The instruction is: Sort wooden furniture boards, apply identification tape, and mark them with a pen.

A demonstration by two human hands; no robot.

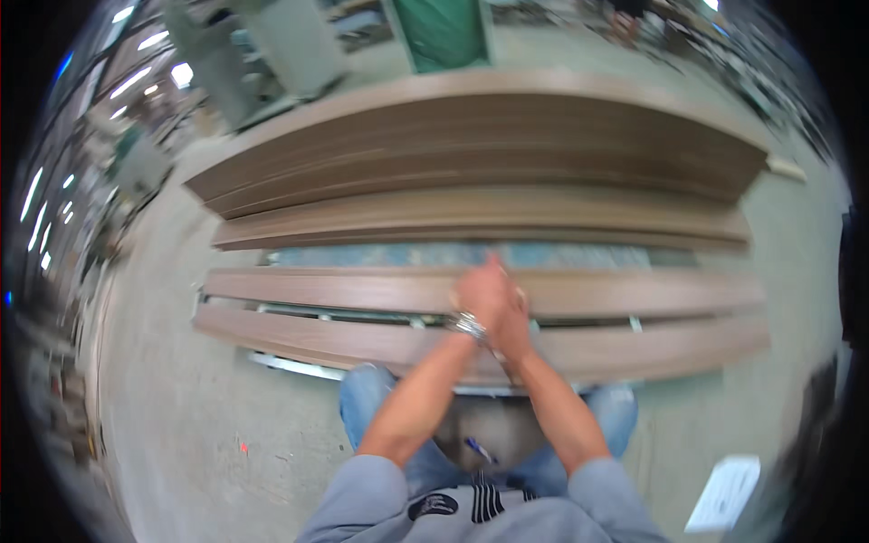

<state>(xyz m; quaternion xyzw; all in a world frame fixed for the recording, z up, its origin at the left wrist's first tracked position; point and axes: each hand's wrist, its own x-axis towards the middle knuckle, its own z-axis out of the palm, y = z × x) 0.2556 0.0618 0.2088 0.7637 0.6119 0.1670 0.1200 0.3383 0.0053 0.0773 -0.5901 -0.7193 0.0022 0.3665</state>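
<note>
My left hand [478,294], with a metal watch [470,326] at its wrist, is pressed up against my right hand [514,328]. Both look curled closed over the middle of the two nearer brown wood-look boards, though motion smears the fingers. What they hold, if anything, cannot be made out. The farther of these boards [326,288] runs left to right beneath my hands. Parallel to it, the nearest board [299,335] lies closer to my knees, with a narrow gap between them showing parts of a support.
Beyond a blue strip of surface [389,255] lies another long brown board [362,222], with a taller brown panel [480,127] behind it. A green-faced bin [444,36] stands farther back. A white sheet [724,493] is on the floor at right. A blue pen-like object [480,449] rests between my legs.
</note>
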